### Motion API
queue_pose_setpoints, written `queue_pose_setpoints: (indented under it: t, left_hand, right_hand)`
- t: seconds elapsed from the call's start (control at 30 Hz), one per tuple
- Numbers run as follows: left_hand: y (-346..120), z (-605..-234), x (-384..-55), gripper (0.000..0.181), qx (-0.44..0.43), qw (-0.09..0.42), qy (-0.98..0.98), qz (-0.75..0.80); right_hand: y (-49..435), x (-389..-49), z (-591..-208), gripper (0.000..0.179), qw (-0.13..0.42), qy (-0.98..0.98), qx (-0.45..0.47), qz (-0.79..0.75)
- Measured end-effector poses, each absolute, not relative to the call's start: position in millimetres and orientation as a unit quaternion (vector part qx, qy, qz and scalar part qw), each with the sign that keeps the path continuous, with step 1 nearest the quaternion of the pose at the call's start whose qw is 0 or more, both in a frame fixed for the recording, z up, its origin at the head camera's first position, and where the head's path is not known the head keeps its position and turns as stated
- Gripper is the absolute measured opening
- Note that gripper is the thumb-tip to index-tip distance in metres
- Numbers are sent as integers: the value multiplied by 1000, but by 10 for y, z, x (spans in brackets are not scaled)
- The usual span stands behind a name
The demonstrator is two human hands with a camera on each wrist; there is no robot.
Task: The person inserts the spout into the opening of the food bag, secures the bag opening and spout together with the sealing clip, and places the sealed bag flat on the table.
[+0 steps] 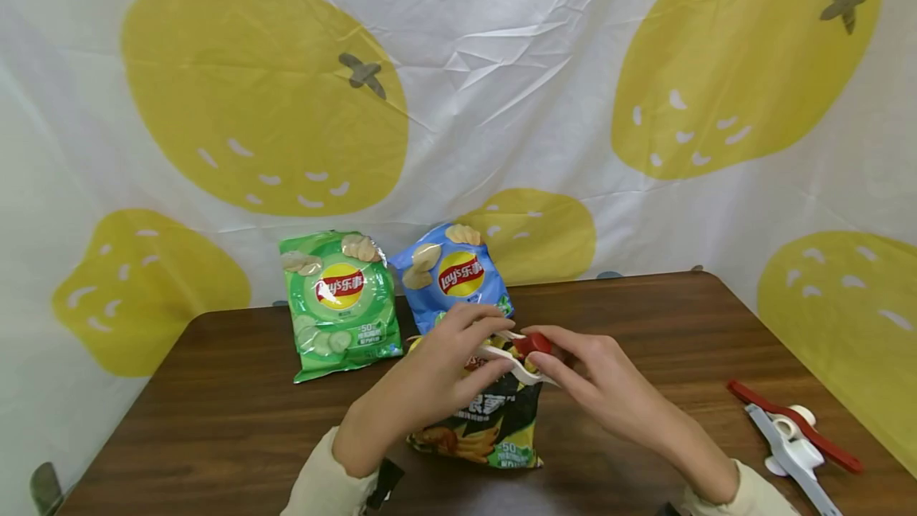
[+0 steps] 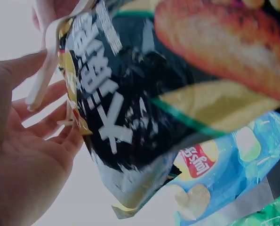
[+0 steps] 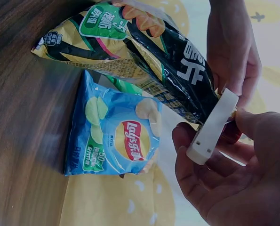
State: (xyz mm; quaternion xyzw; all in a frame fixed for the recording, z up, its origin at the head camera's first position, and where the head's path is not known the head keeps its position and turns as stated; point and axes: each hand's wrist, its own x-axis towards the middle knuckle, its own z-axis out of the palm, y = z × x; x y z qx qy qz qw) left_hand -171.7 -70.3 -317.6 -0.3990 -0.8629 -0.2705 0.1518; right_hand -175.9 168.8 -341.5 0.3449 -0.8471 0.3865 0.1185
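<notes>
A black chip bag (image 1: 494, 424) stands on the table with its top edge between the two bars of a white bag clip (image 1: 526, 373). The clip carries a red cap (image 1: 534, 343). My left hand (image 1: 451, 357) holds one end of the clip; in the left wrist view its thumb touches a white bar (image 2: 46, 70), with the fingers behind the bag's top. From the other side, my right hand (image 1: 598, 373) pinches the clip's right end beside the red cap. In the right wrist view the near bar (image 3: 214, 126) lies across the bag's top, slightly hiding my fingers.
A green chip bag (image 1: 340, 305) and a blue chip bag (image 1: 454, 273) stand behind at the back of the wooden table (image 1: 236, 412). At the right edge lie a red clip (image 1: 795, 419) and a grey clip (image 1: 791, 460) with white caps. A patterned cloth (image 1: 501, 102) hangs behind.
</notes>
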Motion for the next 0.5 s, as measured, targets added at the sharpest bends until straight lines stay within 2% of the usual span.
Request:
queue_pose_setpoints:
  t: [0.27, 0.5]
  left_hand:
    - [-710, -3181, -1774, 22, -423, 184, -828, -318]
    - [-740, -3206, -1794, 20, -417, 185, -819, -348]
  right_hand:
    - [1699, -1761, -3438, 33, 110, -846, 344, 392]
    - [1652, -1746, -3435, 54, 116, -833, 368, 397]
